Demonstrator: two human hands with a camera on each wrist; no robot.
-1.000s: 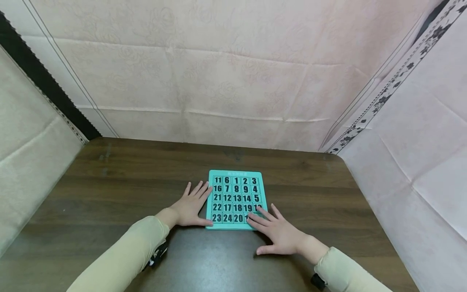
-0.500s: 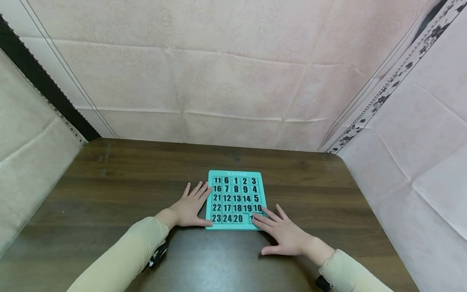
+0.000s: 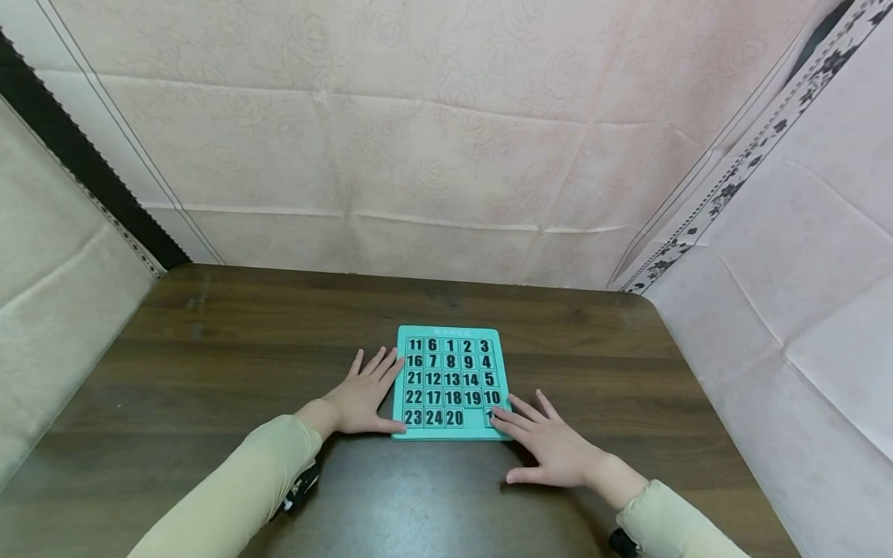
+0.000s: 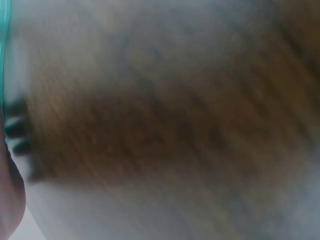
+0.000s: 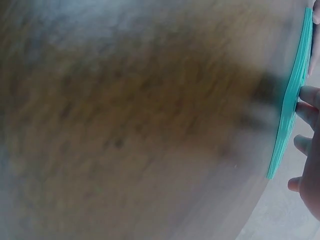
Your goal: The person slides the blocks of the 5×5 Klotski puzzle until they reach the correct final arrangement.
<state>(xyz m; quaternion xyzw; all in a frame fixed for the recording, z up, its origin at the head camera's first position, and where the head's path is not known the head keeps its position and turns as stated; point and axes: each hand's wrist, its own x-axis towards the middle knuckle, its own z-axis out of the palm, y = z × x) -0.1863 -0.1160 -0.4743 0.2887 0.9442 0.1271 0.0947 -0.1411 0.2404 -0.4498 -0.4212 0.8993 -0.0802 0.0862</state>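
Note:
A teal number slide puzzle lies flat on the wooden table, its tiles in rows with black numerals. In the bottom row a bare slot shows right of the 20 tile. My left hand rests at the puzzle's left edge, fingers spread, thumb by the lower left corner. Extended fingers of my right hand touch the bottom right tile and cover most of its numeral. The right wrist view shows the puzzle's thin side edge with fingers over it.
The brown table has a rounded far right corner. Pale patterned cloth hangs behind it, and more cloth hangs along the right side. Black wrist straps show under the sleeves.
My right hand has slid rightward, and the bottom-row tile under its fingers has shifted into the right corner, baring a slot beside the 20. My left hand has stayed in place.

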